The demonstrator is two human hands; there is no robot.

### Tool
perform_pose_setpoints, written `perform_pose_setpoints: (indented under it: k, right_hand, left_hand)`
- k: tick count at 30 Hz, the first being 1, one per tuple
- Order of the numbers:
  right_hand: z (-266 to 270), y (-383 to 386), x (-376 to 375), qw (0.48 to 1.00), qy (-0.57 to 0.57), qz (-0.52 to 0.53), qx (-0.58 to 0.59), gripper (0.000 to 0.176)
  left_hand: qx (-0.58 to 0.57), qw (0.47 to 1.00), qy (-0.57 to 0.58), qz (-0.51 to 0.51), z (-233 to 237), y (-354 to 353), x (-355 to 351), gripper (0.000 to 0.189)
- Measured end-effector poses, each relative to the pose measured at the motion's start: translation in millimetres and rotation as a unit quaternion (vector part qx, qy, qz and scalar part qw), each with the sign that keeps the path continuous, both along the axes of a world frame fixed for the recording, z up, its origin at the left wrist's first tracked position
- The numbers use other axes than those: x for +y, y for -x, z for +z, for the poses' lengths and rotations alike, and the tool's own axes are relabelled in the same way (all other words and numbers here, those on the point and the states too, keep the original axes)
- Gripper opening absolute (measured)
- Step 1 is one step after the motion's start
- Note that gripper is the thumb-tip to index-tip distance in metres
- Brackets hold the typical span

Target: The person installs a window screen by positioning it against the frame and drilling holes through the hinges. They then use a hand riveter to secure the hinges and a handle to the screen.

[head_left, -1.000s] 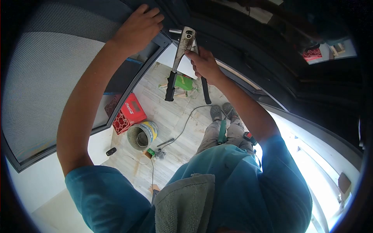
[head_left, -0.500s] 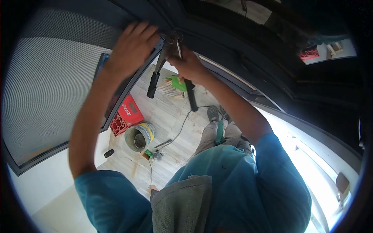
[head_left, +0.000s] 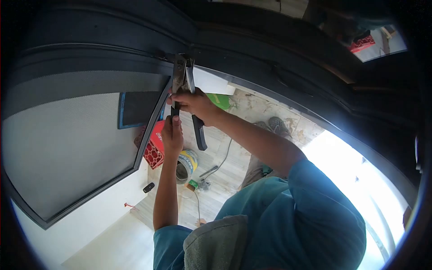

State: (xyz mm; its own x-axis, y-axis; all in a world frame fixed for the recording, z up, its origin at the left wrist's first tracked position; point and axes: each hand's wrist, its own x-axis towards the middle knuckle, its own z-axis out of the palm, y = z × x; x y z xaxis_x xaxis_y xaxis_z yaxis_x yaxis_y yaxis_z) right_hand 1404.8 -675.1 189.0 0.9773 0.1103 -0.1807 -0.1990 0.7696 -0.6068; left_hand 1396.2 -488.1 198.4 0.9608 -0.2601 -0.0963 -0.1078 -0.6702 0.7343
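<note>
A metal tool with two black-gripped handles, like a hand riveter, stands with its head against the dark frame. My left hand is wrapped round the lower part of one handle. Higher up, my right hand is closed around the tool near its head, and the other black handle hangs below it. A mesh screen panel with a dark edge is to the left of my left hand. The exact contact of the tool's head with the frame is hard to make out.
Below on the tiled floor are a red crate, a bucket, a green bag, a green-and-brown brush-like item and a cable. A black object is near the white wall. A grey towel hangs at my chest.
My left hand has come down from the dark frame and closed on a tool handle. The two handles are closer together. The view has shifted, and the panel appears lower.
</note>
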Motion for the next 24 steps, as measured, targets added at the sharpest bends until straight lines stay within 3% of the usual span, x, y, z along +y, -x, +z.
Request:
perform_pose_setpoints:
  k: [4, 7, 9, 11, 12, 15, 18, 24]
  right_hand:
    - [-13, -9, 9, 1.000, 0.016, -0.010, -0.021, 0.025]
    - [-16, -13, 13, 1.000, 0.006, -0.002, -0.007, 0.025]
    - [-16, -18, 14, 0.999, -0.029, -0.018, -0.004, 0.023]
    - [-11, -12, 21, 0.996, -0.088, -0.036, 0.002, 0.023]
    - [-8, -11, 19, 0.999, -0.005, -0.050, 0.001, 0.020]
    - [-5, -7, 14, 0.998, -0.019, -0.059, -0.033, 0.018]
    - [-4, -8, 11, 0.999, -0.034, -0.032, -0.022, 0.018]
    - [-4, -13, 13, 0.998, -0.029, -0.052, -0.022, 0.020]
  left_hand:
    - [0.092, 0.995, 0.003, 0.025, 16, -2, -6, 0.043]
    - [-0.067, 0.963, -0.240, -0.101, 39, 0, -16, 0.037]
    - [-0.245, 0.890, -0.316, -0.218, 85, -8, -42, 0.038]
    - [-0.348, 0.835, -0.351, -0.243, 128, -20, -71, 0.047]
    - [-0.391, 0.797, -0.380, -0.260, 147, -25, -87, 0.049]
    - [-0.501, 0.663, -0.466, -0.302, 183, -53, -128, 0.056]
    - [-0.483, 0.608, -0.544, -0.320, 184, -82, -116, 0.060]
    - [-0.465, 0.602, -0.563, -0.323, 185, -90, -117, 0.057]
